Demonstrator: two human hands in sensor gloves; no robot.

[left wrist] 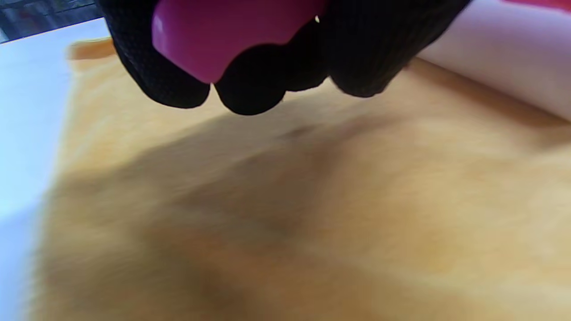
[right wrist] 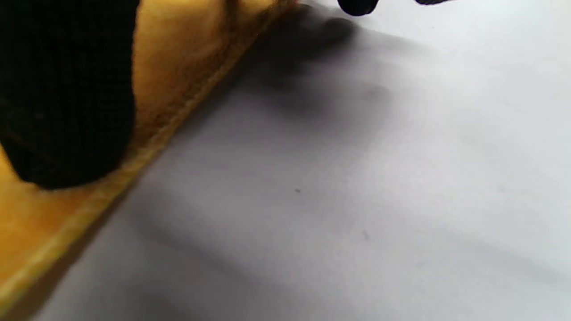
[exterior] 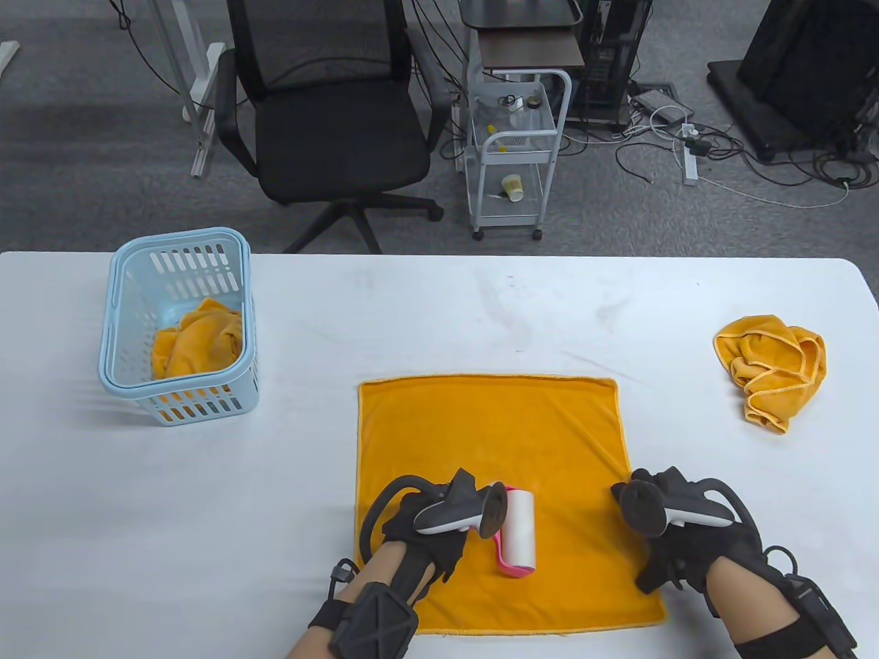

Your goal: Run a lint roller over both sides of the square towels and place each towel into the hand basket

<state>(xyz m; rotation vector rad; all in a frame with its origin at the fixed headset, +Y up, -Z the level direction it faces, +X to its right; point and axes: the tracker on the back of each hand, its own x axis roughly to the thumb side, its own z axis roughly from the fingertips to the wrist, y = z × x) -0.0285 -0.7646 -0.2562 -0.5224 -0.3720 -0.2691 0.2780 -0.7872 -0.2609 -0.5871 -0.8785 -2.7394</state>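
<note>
An orange square towel (exterior: 494, 439) lies flat at the table's front middle. On it rests a lint roller (exterior: 518, 528) with a white roll and pink handle. My left hand (exterior: 429, 542) grips the pink handle (left wrist: 209, 35), fingers curled round it above the towel (left wrist: 312, 214). My right hand (exterior: 663, 549) rests at the towel's right edge; its thumb (right wrist: 62, 98) presses on the orange cloth (right wrist: 178, 58) beside the hem. A second orange towel (exterior: 772, 371) lies crumpled at the right. A pale blue hand basket (exterior: 137, 274) at the left holds another orange towel (exterior: 199, 340).
The white table (exterior: 206, 535) spreads around the towel. Behind the far edge stand a black office chair (exterior: 329, 117) and a white wire cart (exterior: 515, 158), with cables on the floor.
</note>
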